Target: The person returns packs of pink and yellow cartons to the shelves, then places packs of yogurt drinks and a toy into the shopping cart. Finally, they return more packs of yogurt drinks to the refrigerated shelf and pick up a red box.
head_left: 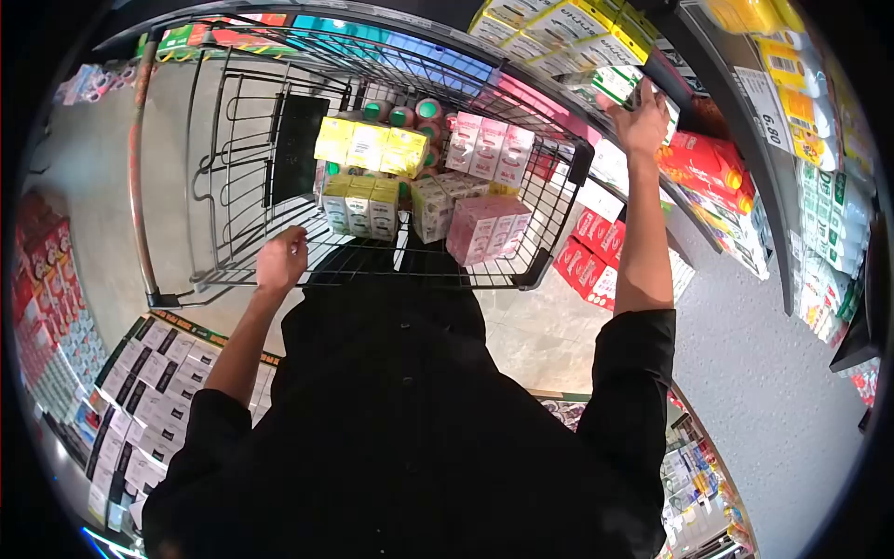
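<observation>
My right hand (643, 123) reaches to the shelf at the upper right, its thumb and fingers around a green-and-white drink carton pack (615, 84). Part of that pack is hidden behind the hand. Over the near rim of the shopping cart (535, 270) is my left hand (282, 261), fingers loosely curled with nothing visible in them. Inside the cart are yellow carton packs (371, 147), pink carton packs (489, 147), a paler pink pack (489, 228) and several bottles with green or reddish caps (402, 116).
Yellow carton packs (563, 33) line the shelf beyond the cart. Red packs (703, 168) and a price tag (765, 110) are at the right. Red-and-white boxes (589, 256) sit low beside the cart. White boxes (158, 391) are stacked at the lower left.
</observation>
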`<state>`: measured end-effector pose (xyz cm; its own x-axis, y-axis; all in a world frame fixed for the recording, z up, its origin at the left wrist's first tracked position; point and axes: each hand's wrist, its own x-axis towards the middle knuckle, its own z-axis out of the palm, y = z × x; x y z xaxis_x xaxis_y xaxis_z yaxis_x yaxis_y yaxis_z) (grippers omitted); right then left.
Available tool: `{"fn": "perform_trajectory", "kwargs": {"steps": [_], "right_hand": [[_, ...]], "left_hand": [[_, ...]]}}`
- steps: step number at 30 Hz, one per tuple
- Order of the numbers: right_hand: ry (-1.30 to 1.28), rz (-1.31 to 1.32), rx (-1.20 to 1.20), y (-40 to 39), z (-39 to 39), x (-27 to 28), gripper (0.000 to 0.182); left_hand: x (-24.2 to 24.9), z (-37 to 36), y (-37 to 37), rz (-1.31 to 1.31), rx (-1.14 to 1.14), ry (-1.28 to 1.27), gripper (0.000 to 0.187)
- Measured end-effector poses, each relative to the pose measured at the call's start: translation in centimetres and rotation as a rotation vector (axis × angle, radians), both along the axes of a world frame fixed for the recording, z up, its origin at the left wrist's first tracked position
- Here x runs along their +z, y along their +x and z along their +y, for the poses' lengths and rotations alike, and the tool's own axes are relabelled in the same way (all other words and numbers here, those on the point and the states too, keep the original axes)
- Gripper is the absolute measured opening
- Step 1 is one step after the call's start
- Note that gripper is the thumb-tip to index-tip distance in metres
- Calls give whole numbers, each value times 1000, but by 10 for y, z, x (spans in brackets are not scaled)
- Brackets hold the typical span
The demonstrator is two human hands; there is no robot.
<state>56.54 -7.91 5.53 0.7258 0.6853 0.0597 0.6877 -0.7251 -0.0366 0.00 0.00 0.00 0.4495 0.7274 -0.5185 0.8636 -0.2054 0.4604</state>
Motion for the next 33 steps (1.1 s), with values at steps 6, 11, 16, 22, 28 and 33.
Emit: {"fn": "perform_trajectory", "kwargs": {"steps": [6, 11, 16, 22, 28, 33], "right_hand": [[-27, 4, 4, -10, 7, 14, 87], [-166, -115, -16, -6, 9, 13, 97], [-318, 46, -43, 7, 31, 17, 107], [-307, 105, -149, -8, 40, 23, 106], [-237, 51, -88, -6, 29, 11, 103], [-334, -44, -33, -15, 23, 15, 97]], "left_hand": [[-1, 2, 1, -20, 21, 0, 16], [-3, 2, -1, -17, 47, 16, 16], [3, 3, 3, -37, 59, 39, 15], [4, 2, 4, -33, 80, 48, 16], [2, 2, 4, 7, 75, 45, 16], [-1, 2, 2, -12, 60, 66, 15]]}}
